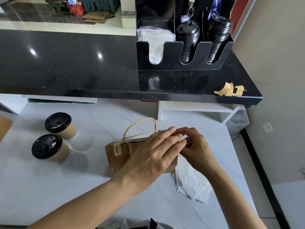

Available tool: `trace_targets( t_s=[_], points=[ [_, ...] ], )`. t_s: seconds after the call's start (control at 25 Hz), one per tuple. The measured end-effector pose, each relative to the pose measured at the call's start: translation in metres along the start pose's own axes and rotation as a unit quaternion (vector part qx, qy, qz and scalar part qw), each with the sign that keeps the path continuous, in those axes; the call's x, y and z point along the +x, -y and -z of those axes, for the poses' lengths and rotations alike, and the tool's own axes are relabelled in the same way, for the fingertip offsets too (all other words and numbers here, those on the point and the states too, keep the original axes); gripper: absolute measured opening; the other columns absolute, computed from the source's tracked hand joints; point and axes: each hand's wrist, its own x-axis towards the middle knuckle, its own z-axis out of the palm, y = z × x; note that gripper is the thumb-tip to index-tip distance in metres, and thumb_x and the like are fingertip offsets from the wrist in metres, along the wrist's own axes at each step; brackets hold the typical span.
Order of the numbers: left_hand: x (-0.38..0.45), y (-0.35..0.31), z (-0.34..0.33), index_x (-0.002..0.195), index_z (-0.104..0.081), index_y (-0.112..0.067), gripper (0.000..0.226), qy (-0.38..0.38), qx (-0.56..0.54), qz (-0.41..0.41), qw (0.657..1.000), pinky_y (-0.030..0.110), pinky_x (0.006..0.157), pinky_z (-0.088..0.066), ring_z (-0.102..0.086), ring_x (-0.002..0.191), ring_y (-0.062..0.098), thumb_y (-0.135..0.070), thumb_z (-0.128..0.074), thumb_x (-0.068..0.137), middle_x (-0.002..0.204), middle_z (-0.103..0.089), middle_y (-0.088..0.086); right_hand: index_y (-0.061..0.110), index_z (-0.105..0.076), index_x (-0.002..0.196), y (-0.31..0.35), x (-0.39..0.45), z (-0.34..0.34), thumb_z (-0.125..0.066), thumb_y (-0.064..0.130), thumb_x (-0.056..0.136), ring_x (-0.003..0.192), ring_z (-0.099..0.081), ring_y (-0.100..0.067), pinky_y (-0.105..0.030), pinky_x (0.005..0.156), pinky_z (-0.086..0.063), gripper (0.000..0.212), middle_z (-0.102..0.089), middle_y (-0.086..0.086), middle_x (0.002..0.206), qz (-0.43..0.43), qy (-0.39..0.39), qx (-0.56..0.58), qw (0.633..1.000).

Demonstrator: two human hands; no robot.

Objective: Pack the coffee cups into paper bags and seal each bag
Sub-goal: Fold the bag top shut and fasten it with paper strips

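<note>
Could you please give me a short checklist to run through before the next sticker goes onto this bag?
1. Paper bag stands upright on the white table: ok.
2. First sticker is stuck over the folded top near the bag's left end: ok.
3. Left hand lies flat on the bag's top, fingers straight, holding the fold down: ok.
4. Right hand has a sticker in its grip: cannot tell, the fingertips are curled but what they pinch is hidden.
5. Two lidded coffee cups wait to the left, clear of the bag: ok.
6. Cups inside the bag: cannot tell.
</note>
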Motion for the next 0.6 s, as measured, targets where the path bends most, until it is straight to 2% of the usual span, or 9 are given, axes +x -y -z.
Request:
trace_targets(
  t_s=[0.12,0.2,0.32,0.44,0.6],
  points=[
    [0.015,0.011,-0.005,0.137,-0.061,-0.007,0.044,0.000,0.045,0.064,0.997,0.046,0.119,-0.034,-0.054,0.135,0.030,-0.010,-0.068,0.094,0.123,-0.069,0.008,0.042,-0.070,0.088,-0.003,0.001,-0.002,-0.081,0.019,0.082,0.065,-0.056,-0.006,-0.011,0.066,-0.042,0.026,-0.062,0.010,0.093,0.001,-0.017,0.011,1.000],
    [0.019,0.020,-0.006,0.119,-0.071,-0.009,0.032,0.010,0.032,0.103,0.994,0.048,0.118,-0.036,-0.061,0.123,0.030,-0.020,-0.074,0.089,0.108,-0.073,0.006,0.043,-0.074,0.089,-0.005,0.001,-0.003,-0.084,0.020,0.082,0.064,-0.054,-0.008,-0.012,0.065,-0.043,0.026,-0.065,0.008,0.093,0.001,-0.021,0.023,1.000],
    [0.018,0.029,-0.008,0.101,-0.077,-0.014,0.014,0.019,-0.005,0.128,0.992,0.047,0.118,-0.035,-0.063,0.118,0.028,-0.022,-0.074,0.090,0.096,-0.075,0.001,0.041,-0.078,0.089,-0.007,0.002,-0.002,-0.084,0.019,0.083,0.065,-0.054,-0.008,-0.014,0.064,-0.043,0.024,-0.070,0.010,0.091,0.000,-0.023,0.037,0.999],
    [0.014,0.029,-0.011,0.100,-0.078,-0.016,0.011,0.014,-0.038,0.146,0.988,0.046,0.118,-0.034,-0.063,0.119,0.026,-0.021,-0.074,0.092,0.093,-0.077,-0.002,0.044,-0.078,0.088,-0.006,0.003,-0.001,-0.083,0.015,0.084,0.064,-0.053,-0.007,-0.015,0.063,-0.042,0.029,-0.072,0.014,0.092,-0.004,-0.019,0.053,0.998],
    [0.006,0.034,-0.011,0.107,-0.077,-0.020,0.017,0.013,-0.063,0.144,0.987,0.046,0.117,-0.034,-0.062,0.119,0.026,-0.020,-0.076,0.090,0.093,-0.077,-0.007,0.045,-0.077,0.085,-0.004,0.003,0.000,-0.083,0.013,0.084,0.063,-0.054,-0.006,-0.013,0.061,-0.040,0.032,-0.073,0.013,0.090,0.001,-0.019,0.057,0.998]
  ],
)
